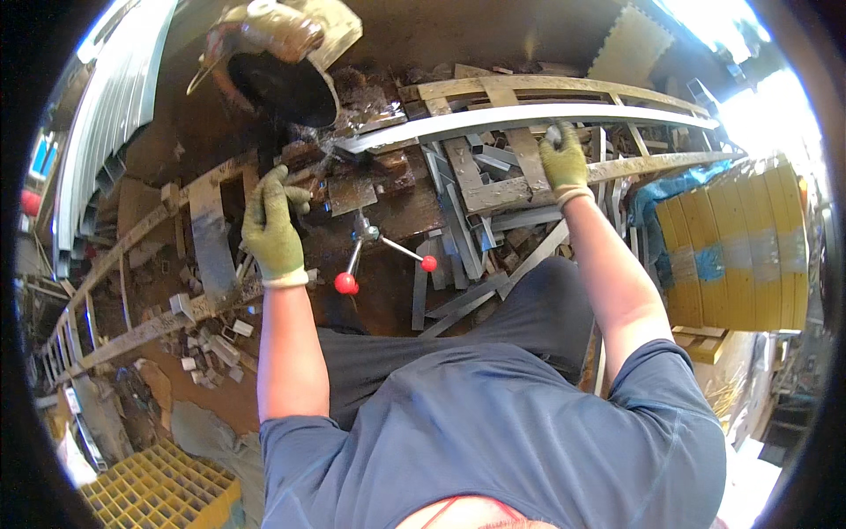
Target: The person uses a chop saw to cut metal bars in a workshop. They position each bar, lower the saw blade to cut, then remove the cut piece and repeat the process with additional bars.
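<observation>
A long silvery metal bar (634, 114) lies across the far side of the bench, its left end near the dark disc of a cut-off saw (284, 88). My right hand (564, 160), in a yellow-green work glove, is closed on the bar's near edge right of its middle. In a matching glove, my left hand (275, 231) is apart from the bar, its fingers stretched out toward the saw's base. It seems to hold nothing. Between my hands stands a clamp handle (367, 231) with red ball knobs on its arms.
Ladder-like metal racks (493, 196) extend to both sides of the saw. Cut metal pieces (458, 231) lie beneath the right one, and short offcuts (214, 353) lie at left. Yellow panels (736, 251) are stacked at right. Long metal profiles (110, 115) stand at left, above a yellow grid (163, 489).
</observation>
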The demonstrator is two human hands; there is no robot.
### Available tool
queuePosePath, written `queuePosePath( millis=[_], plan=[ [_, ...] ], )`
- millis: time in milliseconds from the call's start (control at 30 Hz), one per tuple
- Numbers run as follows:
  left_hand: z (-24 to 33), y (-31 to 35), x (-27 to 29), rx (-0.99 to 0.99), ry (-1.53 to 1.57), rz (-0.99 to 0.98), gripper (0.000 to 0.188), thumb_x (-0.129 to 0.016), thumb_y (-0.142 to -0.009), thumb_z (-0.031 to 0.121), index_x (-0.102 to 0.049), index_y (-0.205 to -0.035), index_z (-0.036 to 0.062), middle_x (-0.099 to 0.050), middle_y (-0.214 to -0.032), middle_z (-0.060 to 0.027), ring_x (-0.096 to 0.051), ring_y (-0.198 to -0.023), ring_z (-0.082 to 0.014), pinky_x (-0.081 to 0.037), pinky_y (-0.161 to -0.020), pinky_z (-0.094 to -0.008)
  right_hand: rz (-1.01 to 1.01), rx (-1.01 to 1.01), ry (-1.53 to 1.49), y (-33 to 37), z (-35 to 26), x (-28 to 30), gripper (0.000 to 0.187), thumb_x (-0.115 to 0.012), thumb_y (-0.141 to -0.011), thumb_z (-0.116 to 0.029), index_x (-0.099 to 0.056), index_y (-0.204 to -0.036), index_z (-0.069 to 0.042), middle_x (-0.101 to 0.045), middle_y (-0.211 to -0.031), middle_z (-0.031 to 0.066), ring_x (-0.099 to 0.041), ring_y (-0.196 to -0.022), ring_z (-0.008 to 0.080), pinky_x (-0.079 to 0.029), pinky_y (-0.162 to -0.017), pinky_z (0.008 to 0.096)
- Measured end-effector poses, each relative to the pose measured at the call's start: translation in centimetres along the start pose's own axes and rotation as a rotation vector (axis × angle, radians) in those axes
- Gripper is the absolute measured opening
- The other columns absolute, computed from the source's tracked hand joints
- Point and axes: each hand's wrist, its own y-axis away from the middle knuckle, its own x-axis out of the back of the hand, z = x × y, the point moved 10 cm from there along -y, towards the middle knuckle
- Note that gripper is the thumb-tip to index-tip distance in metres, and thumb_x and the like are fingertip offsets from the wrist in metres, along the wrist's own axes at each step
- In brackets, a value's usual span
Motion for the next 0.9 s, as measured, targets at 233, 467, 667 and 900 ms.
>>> queuePosePath(
  millis=[233,467,667,900],
  plan=[
    [1.0,7.3,-7.0,0.112,-0.801,-0.511,0.044,-0.074,-0.109,0.042,-0.077,-0.13,0.0043,-0.083,-0.107,-0.0157,-0.081,-0.096,-0.0314,-0.063,-0.089,-0.0434,-0.472,0.155,-0.582,20.7,-6.5,-5.9,0.028,-0.076,-0.101,-0.012,-0.081,-0.128,-0.006,-0.082,-0.123,0.0159,-0.08,-0.112,0.0262,-0.062,-0.1,0.0371],
    [-3.6,12.3,-7.9,0.347,-1.603,-0.798,0.064,-0.063,-0.105,0.062,-0.076,-0.129,0.0032,-0.082,-0.119,-0.023,-0.08,-0.112,-0.0405,-0.063,-0.094,-0.0549,-0.87,0.072,-0.476,27.9,-11.5,-13.7,0.054,-0.076,-0.104,-0.039,-0.071,-0.143,-0.003,-0.078,-0.133,0.0238,-0.074,-0.123,0.0423,-0.056,-0.11,0.0446],
    [-7.5,11.2,-6.8,0.217,-1.567,-0.708,0.035,-0.067,-0.107,0.04,-0.085,-0.11,0.0104,-0.083,-0.109,-0.0188,-0.081,-0.101,-0.0407,-0.064,-0.088,-0.0549,-1.002,-0.087,-0.268,28.1,-11.9,-17.1,0.044,-0.07,-0.108,-0.047,-0.08,-0.129,-0.009,-0.081,-0.124,0.0218,-0.076,-0.119,0.0423,-0.058,-0.104,0.0473],
    [-13.9,12.1,1.3,0.464,-1.402,-0.694,0.052,-0.066,-0.106,0.062,-0.081,-0.117,0.0126,-0.081,-0.123,-0.0198,-0.075,-0.12,-0.0431,-0.059,-0.102,-0.0548,-1.095,0.215,0.023,24.9,-22.4,-10.1,0.057,-0.054,-0.107,-0.055,-0.085,-0.116,-0.008,-0.082,-0.112,0.0252,-0.077,-0.113,0.045,-0.06,-0.103,0.0506]
  ],
)
